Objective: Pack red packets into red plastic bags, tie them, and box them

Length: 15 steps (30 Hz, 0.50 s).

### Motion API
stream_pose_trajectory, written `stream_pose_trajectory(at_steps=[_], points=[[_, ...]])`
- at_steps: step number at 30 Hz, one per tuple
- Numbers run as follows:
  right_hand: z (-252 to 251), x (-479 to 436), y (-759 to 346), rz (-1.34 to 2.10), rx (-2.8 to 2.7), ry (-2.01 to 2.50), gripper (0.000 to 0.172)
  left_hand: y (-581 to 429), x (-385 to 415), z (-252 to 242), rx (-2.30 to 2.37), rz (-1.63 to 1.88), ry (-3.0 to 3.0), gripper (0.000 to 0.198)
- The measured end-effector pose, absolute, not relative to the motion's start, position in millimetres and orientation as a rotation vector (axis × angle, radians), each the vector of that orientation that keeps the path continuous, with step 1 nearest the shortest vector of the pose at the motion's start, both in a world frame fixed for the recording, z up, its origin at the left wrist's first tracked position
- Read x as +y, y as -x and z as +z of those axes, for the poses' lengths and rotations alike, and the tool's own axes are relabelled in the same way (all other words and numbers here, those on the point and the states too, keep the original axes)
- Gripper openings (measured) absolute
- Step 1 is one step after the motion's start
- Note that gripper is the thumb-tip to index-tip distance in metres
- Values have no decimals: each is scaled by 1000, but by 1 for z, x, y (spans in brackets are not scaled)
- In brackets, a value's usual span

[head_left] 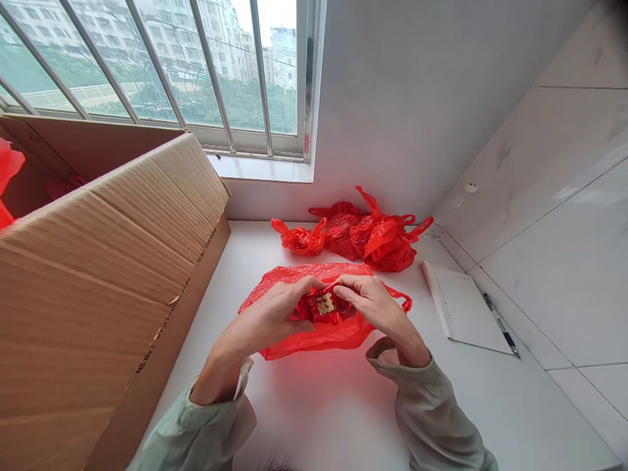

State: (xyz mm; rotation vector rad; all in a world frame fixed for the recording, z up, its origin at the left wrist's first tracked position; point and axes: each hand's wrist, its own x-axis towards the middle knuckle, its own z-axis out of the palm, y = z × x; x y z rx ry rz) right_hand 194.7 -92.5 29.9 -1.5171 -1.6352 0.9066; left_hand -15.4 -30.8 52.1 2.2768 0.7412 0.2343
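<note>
- Standing at your far left is one cardboard box (112, 275), with red plastic (7, 176) showing at its open top; you cannot count what lies inside.
- Your left hand (272, 313) curves around the left end of one red packet (324, 304) with gold markings, thumb at the near side and fingers at the far side, the span between them moderate.
- That packet is at the middle of the worktop (333, 405), directly between your hands, its long axis running roughly left to right. Both hands touch it, so neither is nearer. Whether more packets sit beneath it, you cannot tell.
- Under it spreads one red plastic bag (314, 343), also longest from left to right, with a handle loop towards your right; whether the packet lies on the bag or within its folds is unclear.
- Behind, by the wall, one small red bundle (301, 239) sits just left of a heap of red bags (387, 242), which overlap too much to count.
- Your right hand (377, 302) pinches the packet's right side, thumb and fingers close together.
- Far right lie one notebook (471, 311) and, just beside it, one pen (501, 326).
</note>
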Motion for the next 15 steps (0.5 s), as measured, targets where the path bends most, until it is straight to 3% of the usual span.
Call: stream_pose_trajectory(at_steps=[5, 15], points=[[32, -93, -184, 854, -1687, 1504, 32, 11, -29, 50, 690, 305, -2179, 18], [13, -80, -172, 670, -1802, 1676, 29, 5, -24, 29, 871, 292, -2403, 11]])
